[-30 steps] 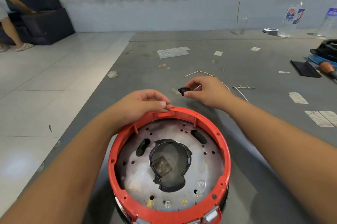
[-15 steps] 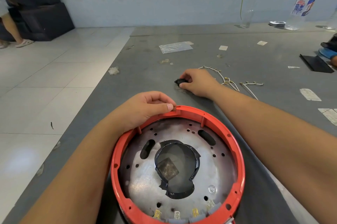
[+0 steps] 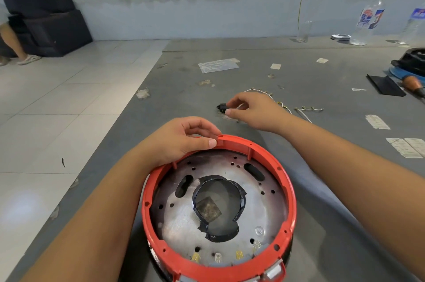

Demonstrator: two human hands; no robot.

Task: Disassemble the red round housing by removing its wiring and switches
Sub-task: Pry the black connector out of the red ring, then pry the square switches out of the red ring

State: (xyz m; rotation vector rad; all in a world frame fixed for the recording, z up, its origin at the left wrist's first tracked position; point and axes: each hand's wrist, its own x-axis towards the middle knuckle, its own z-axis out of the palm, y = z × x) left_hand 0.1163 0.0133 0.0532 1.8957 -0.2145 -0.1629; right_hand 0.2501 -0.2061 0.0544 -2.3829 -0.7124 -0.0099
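The red round housing [image 3: 285, 192] stands open side up on the grey mat, close in front of me. Its metal base plate [image 3: 181, 215] has a taped black central hole. My left hand [image 3: 181, 139] grips the far-left rim, thumb on top. A small black switch [image 3: 221, 106] lies on the mat beyond the housing. My right hand [image 3: 253, 110] pinches its right end between thumb and forefinger. Loose white wires [image 3: 308, 109] with metal terminals lie just right of that hand.
The grey mat [image 3: 333, 189] ends at white floor tiles on the left. Paper scraps [image 3: 377, 122], a plastic bag [image 3: 218, 65], water bottles [image 3: 368, 22], a glass [image 3: 304, 31] and dark tools [image 3: 411, 84] lie further back and right. A person stands by a dark sofa [image 3: 48, 26], far left.
My right hand carried the black switch away from the housing, set it on the mat, and its wrist has now lifted. My left hand stayed on the rim.
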